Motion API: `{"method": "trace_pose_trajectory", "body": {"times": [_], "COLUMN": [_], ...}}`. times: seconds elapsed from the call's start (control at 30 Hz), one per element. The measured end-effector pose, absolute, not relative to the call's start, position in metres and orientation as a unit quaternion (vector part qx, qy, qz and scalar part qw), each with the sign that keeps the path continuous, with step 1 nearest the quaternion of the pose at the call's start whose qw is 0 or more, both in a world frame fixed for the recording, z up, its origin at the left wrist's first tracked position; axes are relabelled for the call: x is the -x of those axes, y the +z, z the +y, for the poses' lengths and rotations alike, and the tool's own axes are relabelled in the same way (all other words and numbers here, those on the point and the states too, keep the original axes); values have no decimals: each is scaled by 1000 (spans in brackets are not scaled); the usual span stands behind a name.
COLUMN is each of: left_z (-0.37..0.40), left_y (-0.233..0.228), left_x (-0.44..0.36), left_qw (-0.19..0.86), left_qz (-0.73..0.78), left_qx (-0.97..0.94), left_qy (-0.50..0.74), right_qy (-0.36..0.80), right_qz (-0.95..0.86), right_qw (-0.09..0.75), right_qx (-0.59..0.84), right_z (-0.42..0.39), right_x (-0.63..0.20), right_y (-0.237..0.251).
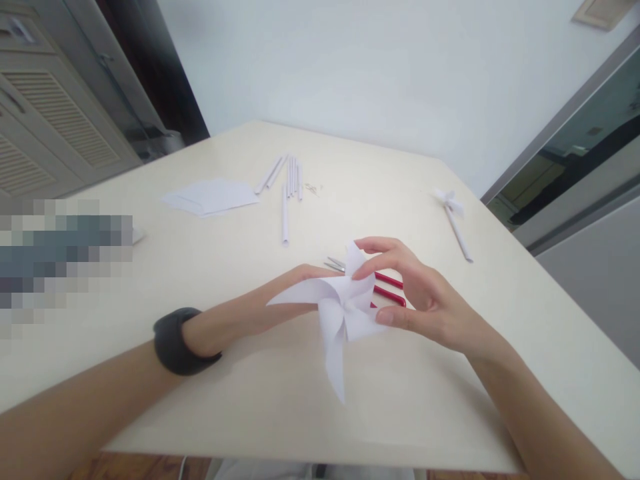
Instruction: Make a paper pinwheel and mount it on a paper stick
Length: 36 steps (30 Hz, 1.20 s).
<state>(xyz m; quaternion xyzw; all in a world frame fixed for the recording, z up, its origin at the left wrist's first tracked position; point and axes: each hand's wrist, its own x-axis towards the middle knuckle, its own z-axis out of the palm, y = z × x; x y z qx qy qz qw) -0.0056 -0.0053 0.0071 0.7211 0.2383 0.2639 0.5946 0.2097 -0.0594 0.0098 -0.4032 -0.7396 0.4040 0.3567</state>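
A white paper pinwheel (345, 310) with curled blades is held up above the near part of the table, facing me. Behind it is my left hand (295, 287), wearing a black wristband (173, 343); its fingers are hidden by the paper, and it holds the pinwheel from the back. My right hand (413, 287) is curved around the right side, with the thumb against the lower right blade and fingertips on the upper blade. Just beyond the pinwheel, partly covered by it, lie red-handled scissors (393, 295) with their metal tips showing to the left.
A finished pinwheel on a paper stick (454, 220) lies at the right. Several rolled paper tubes (293, 177) lie at the back, one tube (285, 217) nearer, beside small brownish bits (313, 189). Paper sheets (213, 198) are at the left. A pixelated patch covers the left edge.
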Motion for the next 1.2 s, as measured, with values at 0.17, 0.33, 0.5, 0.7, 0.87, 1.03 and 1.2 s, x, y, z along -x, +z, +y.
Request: {"method": "trace_pose_trajectory", "body": {"times": [0.17,0.33,0.5,0.7,0.87,1.03,1.2], "left_z": [7,9,8,7,4,-1,-3], "left_y": [-23,-31,-31,-29,-23,-7,-1], "left_x": [1,-1,-2,-4,-5,-4,-4], "left_qw": [681,706,706,713,714,693,689], "left_qz": [194,199,181,164,173,229,242], "left_qx": [-669,-652,-653,-643,-640,-648,-645], "left_qy": [228,194,205,228,223,217,226], "right_qy": [410,390,382,363,361,348,329], "right_qz": [-735,-753,-769,-776,-770,-775,-786], "right_qw": [337,315,297,311,322,324,314], "right_qx": [422,426,418,411,416,416,420], "right_z": [-59,-59,-57,-56,-57,-58,-59], "right_x": [-210,-210,-207,-208,-207,-204,-203], "right_y": [11,12,8,7,9,8,8]}}
